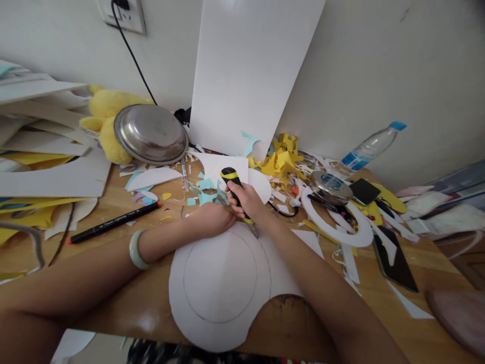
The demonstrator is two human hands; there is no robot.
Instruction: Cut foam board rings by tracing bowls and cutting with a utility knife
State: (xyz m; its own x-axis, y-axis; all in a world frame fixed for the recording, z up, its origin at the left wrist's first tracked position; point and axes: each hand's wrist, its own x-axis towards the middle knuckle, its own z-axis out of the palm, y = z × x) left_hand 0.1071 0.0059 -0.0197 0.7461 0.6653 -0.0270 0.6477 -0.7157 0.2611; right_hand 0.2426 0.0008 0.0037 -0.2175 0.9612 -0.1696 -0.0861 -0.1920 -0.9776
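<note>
A white paper disc (220, 283) with a drawn inner circle lies on the wooden table (151, 303) in front of me. My right hand (248, 202) grips a black and yellow cutter handle (230, 178), upright at the disc's far edge; its blade is hidden. My left hand (212, 220) presses down on the disc's far rim, touching the right hand. A pale green bangle (136, 248) circles my left wrist.
A black marker (113, 222) lies at left. A steel plate (151, 134) leans on a yellow plush toy (106, 116). A white board (250, 71) stands against the wall. Paper scraps, a white ring (341, 225), a phone (394, 255) and a plastic bottle (371, 146) sit at right.
</note>
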